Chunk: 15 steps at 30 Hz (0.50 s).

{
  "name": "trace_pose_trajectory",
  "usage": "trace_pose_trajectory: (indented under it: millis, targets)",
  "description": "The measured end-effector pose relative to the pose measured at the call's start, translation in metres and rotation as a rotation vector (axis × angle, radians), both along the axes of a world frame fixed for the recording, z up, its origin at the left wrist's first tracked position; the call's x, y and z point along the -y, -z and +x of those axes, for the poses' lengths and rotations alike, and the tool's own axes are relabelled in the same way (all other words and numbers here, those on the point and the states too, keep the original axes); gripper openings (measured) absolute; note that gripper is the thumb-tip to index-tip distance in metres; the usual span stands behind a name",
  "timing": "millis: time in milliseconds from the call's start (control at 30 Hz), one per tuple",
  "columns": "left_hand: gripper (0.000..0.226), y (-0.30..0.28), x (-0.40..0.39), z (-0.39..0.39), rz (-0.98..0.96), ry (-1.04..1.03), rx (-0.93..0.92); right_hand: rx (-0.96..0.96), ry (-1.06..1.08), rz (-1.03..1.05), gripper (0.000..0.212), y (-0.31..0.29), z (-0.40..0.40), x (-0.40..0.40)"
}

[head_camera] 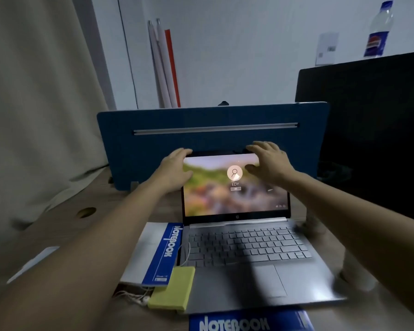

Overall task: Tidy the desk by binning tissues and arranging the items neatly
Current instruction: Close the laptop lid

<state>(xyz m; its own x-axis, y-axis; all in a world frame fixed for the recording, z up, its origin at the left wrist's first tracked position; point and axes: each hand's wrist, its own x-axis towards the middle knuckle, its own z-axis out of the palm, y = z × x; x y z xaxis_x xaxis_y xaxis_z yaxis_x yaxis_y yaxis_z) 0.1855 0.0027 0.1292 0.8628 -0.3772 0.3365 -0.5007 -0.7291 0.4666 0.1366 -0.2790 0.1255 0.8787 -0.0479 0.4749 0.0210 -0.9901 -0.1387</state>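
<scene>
An open silver laptop [246,254] sits in the middle of the wooden desk [65,235], its screen lit with a login picture. My left hand [175,170] grips the top left corner of the laptop lid. My right hand [268,161] grips the top right edge of the lid, fingers over the top and thumb on the screen side. A blue and white notebook [158,254] lies left of the keyboard. A yellow-green pad [173,289] rests on the laptop's front left corner. Crumpled white tissues [355,275] lie blurred to the right of the laptop, partly behind my right arm.
A second blue notebook [249,322] pokes out under the laptop's front edge. White earphones [134,298] lie by the pad. A blue divider panel [213,139] stands behind the laptop. A dark monitor [373,130] stands at the right, a water bottle [379,29] above it. A curtain [41,103] hangs left.
</scene>
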Motion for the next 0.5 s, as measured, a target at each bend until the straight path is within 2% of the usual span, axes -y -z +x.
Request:
trace_pose_trajectory:
  millis: [233, 333, 500]
  targets:
    - [0.074, 0.004, 0.014, 0.017, 0.136, -0.008, -0.038, -0.151, 0.075, -0.025, 0.073, 0.003, 0.028, 0.008]
    - [0.07, 0.003, 0.016, 0.018, 0.202, -0.084, 0.042, -0.169, 0.083, -0.055, 0.074, -0.004, 0.025, 0.009]
    - [0.061, -0.013, 0.017, 0.013, 0.127, -0.124, 0.038, -0.171, 0.079, 0.028, 0.069, -0.018, 0.011, -0.001]
